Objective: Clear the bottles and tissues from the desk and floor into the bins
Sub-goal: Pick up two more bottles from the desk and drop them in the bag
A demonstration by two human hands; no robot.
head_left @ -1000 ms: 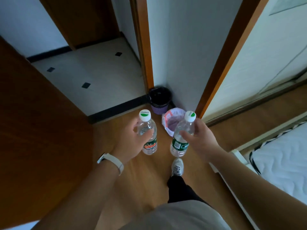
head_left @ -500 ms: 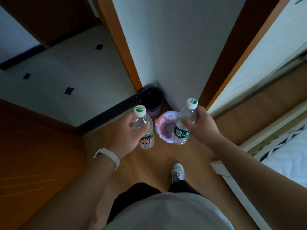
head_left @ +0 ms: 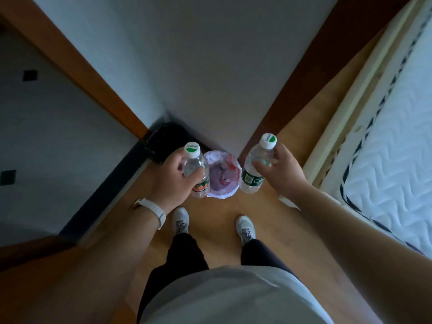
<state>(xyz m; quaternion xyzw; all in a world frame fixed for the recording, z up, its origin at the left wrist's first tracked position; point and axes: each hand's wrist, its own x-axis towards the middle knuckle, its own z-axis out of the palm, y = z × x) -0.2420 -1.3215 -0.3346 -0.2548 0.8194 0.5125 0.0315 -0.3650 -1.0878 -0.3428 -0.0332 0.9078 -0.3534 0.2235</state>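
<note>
Furthest left of the hands lies grey tiled floor, edged by a dark sill. The black bin (head_left: pixel 163 139) sits in the wall corner, just beyond the left hand (head_left: pixel 170 183) and partly hidden by it. That hand is clenched round the left bottle (head_left: pixel 195 163), fingers wrapped about its clear upper body, thumb across the front. The bottle stands almost upright, white cap nearest the camera and base toward the floor; its long axis leans a little, cap to the left, red-labelled base to the right. A pale watch (head_left: pixel 152 210) circles the left wrist.

Between the two hands, lower down on the wooden floor, stands the lined bin (head_left: pixel 224 195), its white liner folded over the rim and something small and reddish inside. The left bottle's base overlaps the bin's left edge in this view.

Just right of the bin, the right hand (head_left: pixel 285 176) grasps the right bottle (head_left: pixel 252 180) at its shoulder. This bottle tilts the other way: cap up and to the right, green-labelled base down and to the left, beside the bin's right edge. Both bottles are held in the air.

Below the hands two white shoes (head_left: pixel 180 220) stand on the floor. A bed (head_left: pixel 385 160) lies right of the right arm.
</note>
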